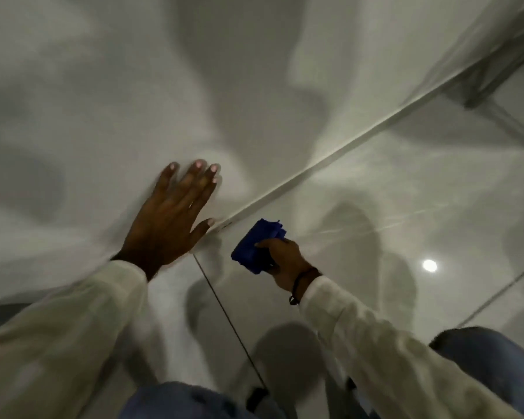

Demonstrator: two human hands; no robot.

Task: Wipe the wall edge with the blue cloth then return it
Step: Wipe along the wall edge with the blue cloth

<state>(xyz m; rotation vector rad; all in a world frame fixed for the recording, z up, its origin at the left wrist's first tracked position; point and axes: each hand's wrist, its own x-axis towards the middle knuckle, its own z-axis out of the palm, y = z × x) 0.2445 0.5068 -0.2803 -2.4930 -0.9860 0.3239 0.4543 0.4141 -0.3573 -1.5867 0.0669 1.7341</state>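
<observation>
My left hand (171, 216) lies flat and spread against the white wall (103, 101), its thumb touching the wall edge (315, 170), a pale strip running diagonally from lower left to upper right where wall meets floor. My right hand (285, 258) grips a bunched blue cloth (256, 243) just right of that edge, slightly below it and close to the left thumb. Whether the cloth touches the strip I cannot tell. Both arms wear pale long sleeves, and a dark band circles the right wrist.
Glossy light floor tiles (406, 207) with a dark grout line (224, 313) stretch to the right and below. A ceiling light reflects on the tiles (429, 265). My blue-trousered knees (490, 355) show at the bottom. A dark frame-like object (496, 80) stands at the upper right.
</observation>
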